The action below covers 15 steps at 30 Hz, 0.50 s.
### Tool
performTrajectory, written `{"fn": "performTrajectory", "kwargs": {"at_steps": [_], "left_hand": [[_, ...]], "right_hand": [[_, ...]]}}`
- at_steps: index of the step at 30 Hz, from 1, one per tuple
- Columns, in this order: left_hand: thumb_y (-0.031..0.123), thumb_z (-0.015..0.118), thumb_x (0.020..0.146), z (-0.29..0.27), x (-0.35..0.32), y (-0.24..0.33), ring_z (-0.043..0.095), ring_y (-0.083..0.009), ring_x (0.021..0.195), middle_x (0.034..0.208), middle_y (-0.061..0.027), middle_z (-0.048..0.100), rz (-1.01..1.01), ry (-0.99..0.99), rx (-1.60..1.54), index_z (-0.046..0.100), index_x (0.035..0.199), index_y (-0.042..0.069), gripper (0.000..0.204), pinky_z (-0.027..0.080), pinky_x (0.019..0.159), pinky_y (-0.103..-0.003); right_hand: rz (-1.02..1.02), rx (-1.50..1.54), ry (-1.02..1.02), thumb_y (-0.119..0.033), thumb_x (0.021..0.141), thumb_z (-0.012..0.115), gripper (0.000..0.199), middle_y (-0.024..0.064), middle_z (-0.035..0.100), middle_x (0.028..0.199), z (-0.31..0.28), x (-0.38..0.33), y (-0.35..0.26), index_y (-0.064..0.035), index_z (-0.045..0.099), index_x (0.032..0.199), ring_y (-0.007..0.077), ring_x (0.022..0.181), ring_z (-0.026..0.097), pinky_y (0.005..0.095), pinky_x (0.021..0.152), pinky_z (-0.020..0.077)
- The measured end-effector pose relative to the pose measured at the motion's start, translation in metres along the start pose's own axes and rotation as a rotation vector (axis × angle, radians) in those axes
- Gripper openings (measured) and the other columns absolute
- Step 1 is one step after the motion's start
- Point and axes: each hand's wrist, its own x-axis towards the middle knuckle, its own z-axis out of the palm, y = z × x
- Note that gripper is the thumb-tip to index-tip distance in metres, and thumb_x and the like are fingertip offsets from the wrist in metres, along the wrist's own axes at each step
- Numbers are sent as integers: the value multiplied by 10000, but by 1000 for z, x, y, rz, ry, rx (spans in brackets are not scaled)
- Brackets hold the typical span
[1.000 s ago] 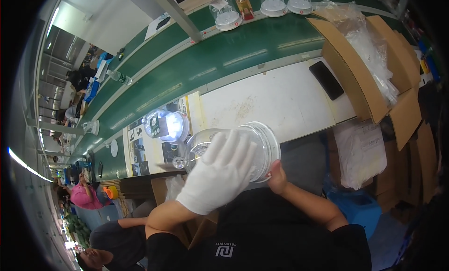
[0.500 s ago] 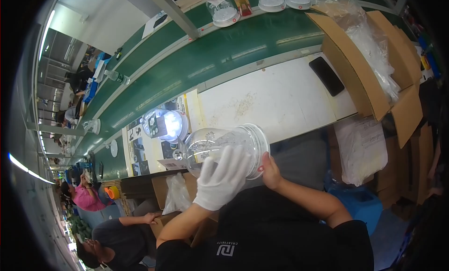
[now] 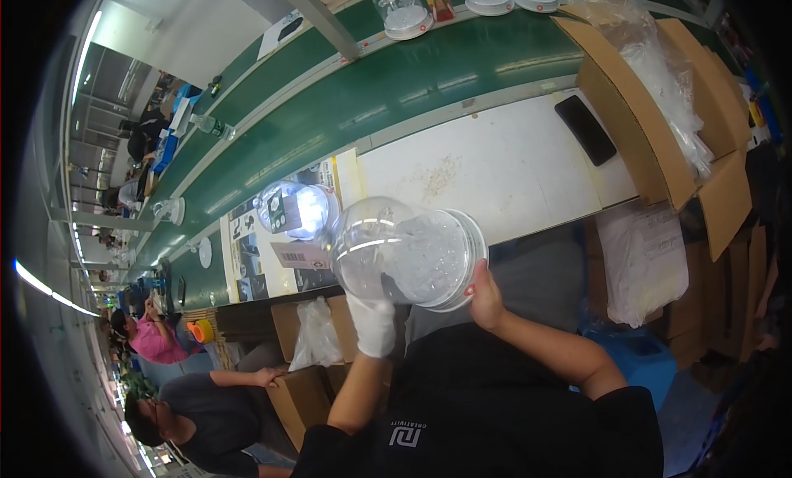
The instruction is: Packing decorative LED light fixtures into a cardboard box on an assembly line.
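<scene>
Both hands hold a clear plastic dome above the front edge of a white worktable.

The dome [image 3: 404, 255] lies on its side at the middle of the view, its round end toward 9 o'clock and its wide open rim toward 3 o'clock. The left hand [image 3: 371, 321], in a white glove, grips it from below at 6 o'clock, and the bare right hand [image 3: 484, 301] grasps the rim at 4 o'clock. Just beside the dome at 10 o'clock a lit lamp [image 3: 301, 210] glows on the table [image 3: 487, 160]. A black phone [image 3: 584, 130] lies on the table at 2 o'clock, well apart from the dome. Beyond it, at 3 o'clock, stands an open cardboard box [image 3: 652, 107] with clear plastic bags inside. A green conveyor belt [image 3: 396, 82] runs behind the table at 12 o'clock, carrying more domes [image 3: 400, 12].
</scene>
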Motion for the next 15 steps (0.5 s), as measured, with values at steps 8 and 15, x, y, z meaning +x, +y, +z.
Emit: {"fn": "performTrajectory", "kwargs": {"at_steps": [8,15], "left_hand": [[684,604,862,-13,63,39,531,-274,1247,1399,-167,490,-58,-243,-227,363,1457,-44,971,440,1061,-435],[714,619,823,-24,83,43,532,-291,1250,1402,-183,486,-47,-253,-265,348,1463,-39,1025,448,1056,-447]], "right_hand": [[157,18,-186,-512,1076,235,672,120,622,1279,-6,3,-28,33,492,1374,182,1145,597,309,1019,444],[339,171,-562,-648,926,522,888,141,483,1447,-15,0,-25,-4,316,1501,228,1344,469,386,1101,407]]}}
